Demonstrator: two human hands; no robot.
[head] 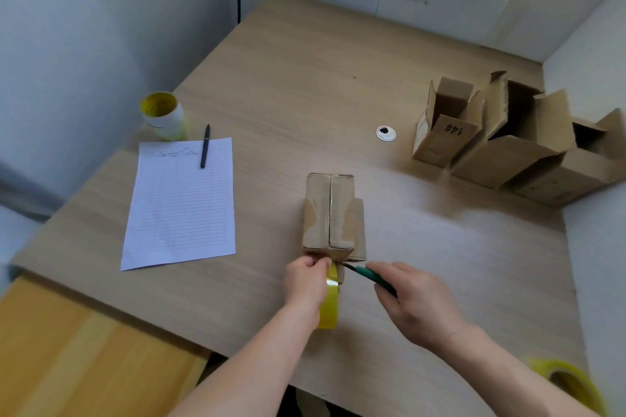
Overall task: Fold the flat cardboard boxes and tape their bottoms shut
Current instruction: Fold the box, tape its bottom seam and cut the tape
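A small cardboard box [330,211] lies bottom-up in the middle of the table [305,85], with clear tape along its closed flap seam. My left hand [306,278] holds a yellow tape roll [330,301] at the box's near edge, and a strip runs from the roll up to the box. My right hand [410,298] grips green-handled scissors [367,276], whose blades point at the tape strip just below the box.
Several folded open boxes [501,139] stand at the right by the wall. A lined paper sheet [181,203] with a pen [205,145] lies at the left, a yellow tape roll [162,115] behind it. Another yellow tape roll [569,382] sits at the near right corner.
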